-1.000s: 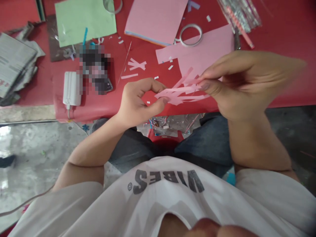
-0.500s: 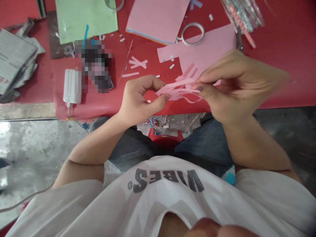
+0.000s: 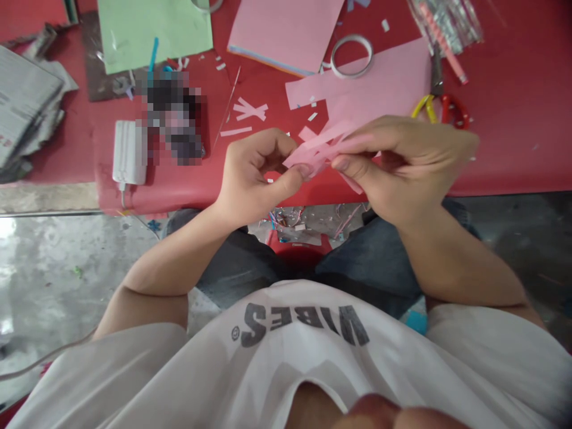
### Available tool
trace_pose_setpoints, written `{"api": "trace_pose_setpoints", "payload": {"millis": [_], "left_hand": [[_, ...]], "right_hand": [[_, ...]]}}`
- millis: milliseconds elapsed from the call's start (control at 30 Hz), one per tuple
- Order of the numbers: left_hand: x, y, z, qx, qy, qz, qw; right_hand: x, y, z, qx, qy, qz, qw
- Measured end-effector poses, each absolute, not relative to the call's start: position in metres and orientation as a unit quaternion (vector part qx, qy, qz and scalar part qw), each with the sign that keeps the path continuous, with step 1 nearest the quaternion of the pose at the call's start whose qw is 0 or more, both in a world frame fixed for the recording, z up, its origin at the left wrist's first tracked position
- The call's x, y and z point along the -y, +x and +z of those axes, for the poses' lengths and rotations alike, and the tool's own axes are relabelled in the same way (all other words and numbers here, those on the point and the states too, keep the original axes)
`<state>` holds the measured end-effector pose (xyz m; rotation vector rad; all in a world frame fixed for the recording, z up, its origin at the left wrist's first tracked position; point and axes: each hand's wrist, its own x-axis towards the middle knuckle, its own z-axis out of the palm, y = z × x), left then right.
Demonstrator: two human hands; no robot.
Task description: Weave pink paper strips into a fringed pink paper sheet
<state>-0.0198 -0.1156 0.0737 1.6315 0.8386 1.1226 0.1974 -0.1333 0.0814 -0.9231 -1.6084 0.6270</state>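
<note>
A bunch of pink paper strips [image 3: 317, 146] sits between my hands, just above the near edge of the red table. My left hand [image 3: 257, 176] pinches its near end between thumb and forefinger. My right hand [image 3: 393, 167] grips the other side between thumb and fingers. A large pink paper sheet [image 3: 379, 77] lies on the table just beyond the strips, and the right fingers overlap its lower edge. A pair of scissors with yellow and red handles [image 3: 440, 107] lies to the right of that sheet, beyond my right hand.
The red table [image 3: 513, 149] also holds a roll of tape [image 3: 352, 56], a pink paper stack [image 3: 286, 36], a green sheet [image 3: 152, 36], a white power adapter [image 3: 129, 152], a pixelated object [image 3: 172, 113], torn newspaper [image 3: 24, 95] and scattered paper scraps. My knees lie below its near edge.
My right hand has moved left, closer to my left hand, and the strips are bunched more tightly. The scissors' yellow and red handles have come into view at the right.
</note>
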Motion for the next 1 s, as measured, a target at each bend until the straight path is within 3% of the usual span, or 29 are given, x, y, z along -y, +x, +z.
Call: {"api": "trace_pose_setpoints", "payload": {"millis": [333, 500, 1000], "left_hand": [[0.112, -0.022, 0.076, -0.341, 0.681, 0.468, 0.448], [0.116, -0.019, 0.081, -0.419, 0.644, 0.433, 0.471], [0.114, -0.014, 0.074, -0.373, 0.566, 0.472, 0.564]], "right_hand": [[0.130, 0.199, 0.078, 0.686, -0.398, 0.269, 0.547], [0.129, 0.200, 0.075, 0.686, -0.409, 0.277, 0.534], [0.115, 0.208, 0.072, 0.645, -0.411, 0.308, 0.566]]}}
